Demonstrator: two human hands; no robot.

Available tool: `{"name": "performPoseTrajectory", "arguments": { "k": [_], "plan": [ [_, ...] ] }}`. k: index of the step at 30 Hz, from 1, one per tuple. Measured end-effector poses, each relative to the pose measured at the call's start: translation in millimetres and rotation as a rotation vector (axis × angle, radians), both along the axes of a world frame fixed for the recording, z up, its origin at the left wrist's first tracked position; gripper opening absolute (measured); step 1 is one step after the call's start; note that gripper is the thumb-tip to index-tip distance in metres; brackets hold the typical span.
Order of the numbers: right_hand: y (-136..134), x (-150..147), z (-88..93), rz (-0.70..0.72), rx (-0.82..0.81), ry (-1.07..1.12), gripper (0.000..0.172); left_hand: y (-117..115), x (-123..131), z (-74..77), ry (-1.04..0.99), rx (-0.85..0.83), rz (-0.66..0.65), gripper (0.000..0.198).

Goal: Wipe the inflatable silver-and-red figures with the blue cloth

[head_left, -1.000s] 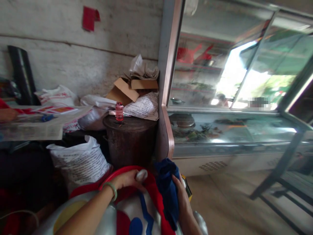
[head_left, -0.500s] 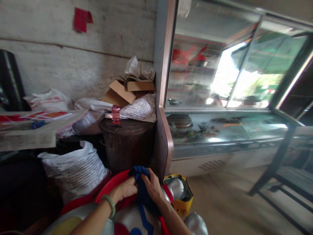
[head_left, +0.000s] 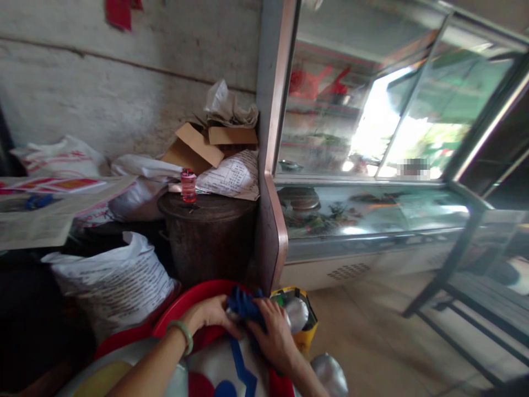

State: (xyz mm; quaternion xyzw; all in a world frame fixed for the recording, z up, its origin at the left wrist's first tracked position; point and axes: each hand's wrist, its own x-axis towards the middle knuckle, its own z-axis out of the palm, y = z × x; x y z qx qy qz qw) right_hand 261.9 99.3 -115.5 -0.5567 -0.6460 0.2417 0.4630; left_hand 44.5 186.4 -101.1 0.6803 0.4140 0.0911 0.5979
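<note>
A blue cloth (head_left: 243,304) is pinched between both hands at the bottom of the head view, low and centre; the left hand (head_left: 210,314), a green bangle (head_left: 183,337) at its wrist, is closed on the cloth's left edge; the right hand (head_left: 273,333) is clenched over its right side. The cloth is pressed against a silver, red and blue inflatable figure (head_left: 223,369), above a red basin (head_left: 190,309). A yellow bag (head_left: 308,331) is seen just beside the right hand; a dark drum (head_left: 206,237) with a pink bottle (head_left: 188,186) on it stands behind, against a glass display cabinet (head_left: 372,165); a printed white sack (head_left: 111,281) lies to the left.
</note>
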Motion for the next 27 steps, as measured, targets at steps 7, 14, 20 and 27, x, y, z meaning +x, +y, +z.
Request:
{"name": "performPoseTrajectory", "arguments": {
  "k": [7,14,20,27],
  "plan": [
    [8.9,1.6,-3.7,-0.001,-0.015,-0.227,0.031,-3.1,-0.6,4.3,0.105,0.015,0.079,0.058],
    [34.6,70.4,9.0,-0.283,0.043,-0.033,0.052,-1.4,-3.3,6.3,0.21,0.051,0.07,0.055],
    [28.1,106.2,-17.9,-0.336,0.056,-0.061,0.049,-3.4,0.7,14.1,0.236,0.015,0.065,0.056],
    [4.1,67.1,-52.3,-0.328,0.048,-0.212,0.03,-7.3,0.1,14.5,0.244,0.013,0.111,0.068]
  ]
}}
